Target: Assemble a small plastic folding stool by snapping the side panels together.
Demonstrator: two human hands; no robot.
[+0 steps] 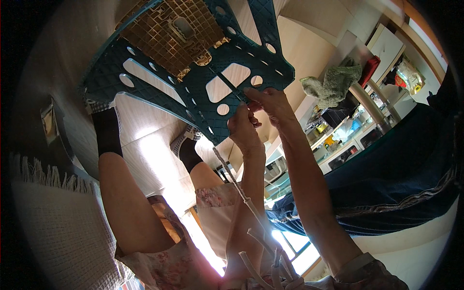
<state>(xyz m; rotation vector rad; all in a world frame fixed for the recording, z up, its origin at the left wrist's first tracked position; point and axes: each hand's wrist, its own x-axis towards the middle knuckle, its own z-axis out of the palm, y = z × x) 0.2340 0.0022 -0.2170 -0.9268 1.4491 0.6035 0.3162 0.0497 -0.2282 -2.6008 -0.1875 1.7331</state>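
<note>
A dark green plastic folding step stool [193,108], with holes in its panels and a brown gridded section [164,36], is held up at the top of the view. My left hand [245,128] is closed at the panel's lower right edge, its fingertips at a narrow dark strip [227,82] that runs across the panel. Beside it, almost touching, my right hand [271,107] pinches the same spot with thumb and fingers. The exact part between the fingertips is small and partly covered by them.
My legs, in black socks [107,128] and checked slippers, are below the stool over a shiny floor [150,140]. White cords [251,208] hang in front. A woven fringed cloth [53,222] lies at left. Dark blue fabric [386,179], a grey-green towel [336,82] and cluttered shelves are at right.
</note>
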